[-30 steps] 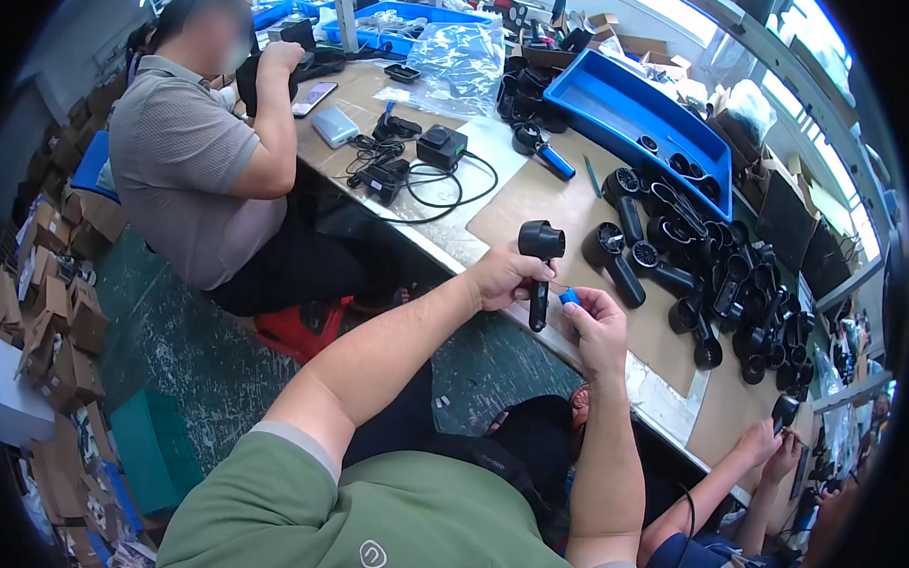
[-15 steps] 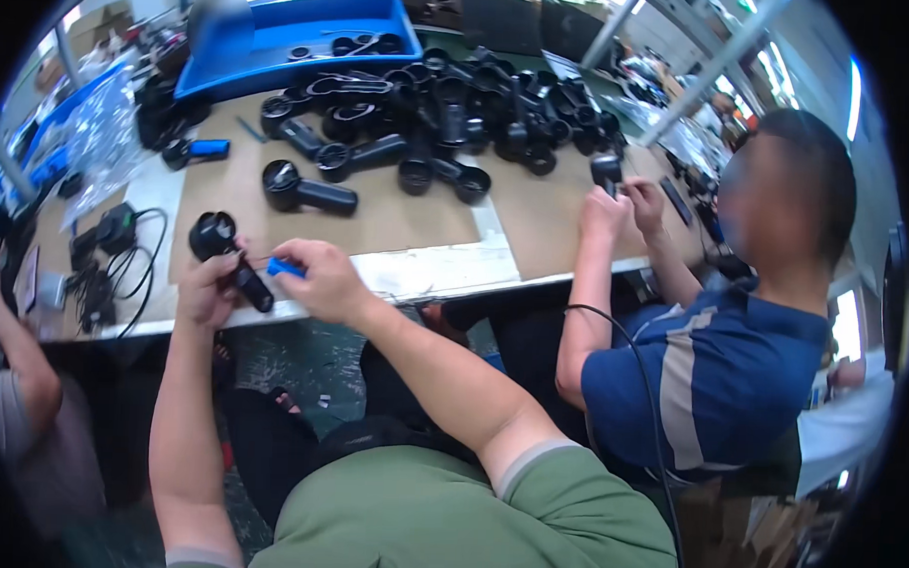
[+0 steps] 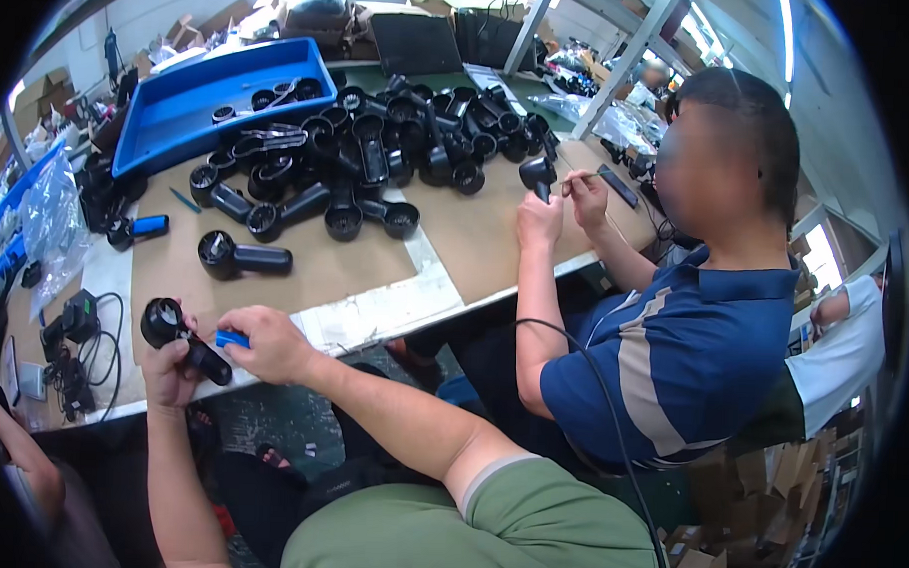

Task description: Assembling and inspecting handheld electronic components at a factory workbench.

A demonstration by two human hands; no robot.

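My left hand [image 3: 169, 376] is closed around a black handheld fan [image 3: 209, 364], whose round head points up and away from me. My right hand [image 3: 274, 346] pinches a small blue battery [image 3: 233, 338] just right of the fan. A thin wire seems to run between battery and fan, though it is hard to make out. Beyond my hands, another black fan [image 3: 260, 260] lies on the brown board. Farther left lies a fan part with a blue cylinder [image 3: 150, 225] attached.
A big heap of black fan housings [image 3: 369, 146] covers the table's far side, beside a blue tray [image 3: 129, 152]. Black adapters and cables [image 3: 78, 321] lie at the left. On my right a co-worker [image 3: 663, 321] holds a black fan [image 3: 536, 173] and a thin tool.
My view has swung right, so the table appears farther left and lower. Both hands keep their holds on the fan and the battery.
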